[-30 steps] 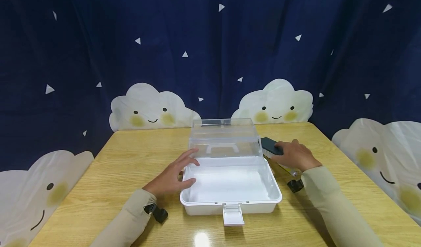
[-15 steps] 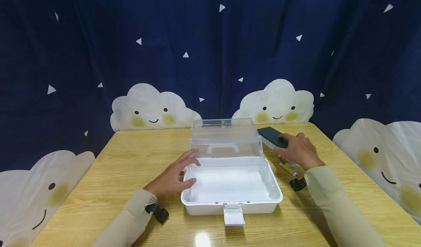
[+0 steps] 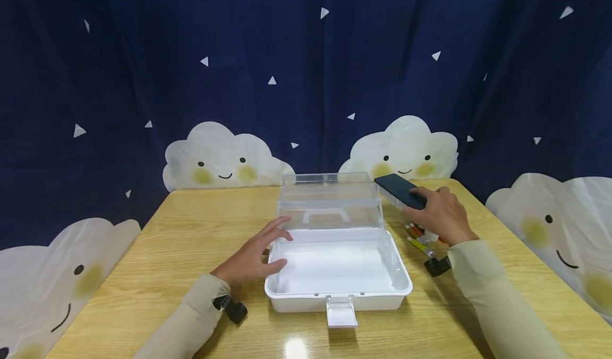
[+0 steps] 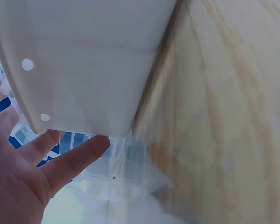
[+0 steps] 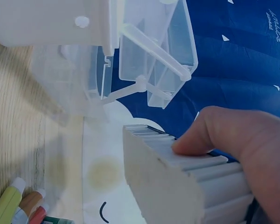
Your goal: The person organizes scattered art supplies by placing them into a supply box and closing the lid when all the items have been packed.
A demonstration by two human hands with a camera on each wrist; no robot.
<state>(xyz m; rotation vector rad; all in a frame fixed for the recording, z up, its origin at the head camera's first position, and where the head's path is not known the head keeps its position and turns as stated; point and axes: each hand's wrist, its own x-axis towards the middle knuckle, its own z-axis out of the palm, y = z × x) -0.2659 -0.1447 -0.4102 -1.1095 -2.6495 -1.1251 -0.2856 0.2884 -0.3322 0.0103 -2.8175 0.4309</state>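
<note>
My right hand (image 3: 441, 215) grips a board eraser (image 3: 397, 186) with a flat dark top and white ridged sides, held raised to the right of the storage box's clear lid. In the right wrist view the thumb lies along the side of the eraser (image 5: 163, 177), its pale underside facing the camera. A white storage box (image 3: 334, 296) stands with its lid (image 3: 330, 189) raised and its front latch (image 3: 341, 316) hanging down. My left hand (image 3: 251, 258) rests at the box's left rim, fingers spread and loosely bent; in the left wrist view a fingertip touches the box edge (image 4: 84, 130).
Several marker pens, among them a yellow one (image 3: 421, 246), lie on the wooden table (image 3: 205, 226) right of the box, partly behind the right hand. Clear hinged trays (image 5: 154, 51) stick out from the box. A dark blue curtain (image 3: 229, 30) hangs behind the table.
My right hand has lifted the board eraser and shifted it slightly rightward, showing more of the marker pens beneath. The left hand and the box stay put.
</note>
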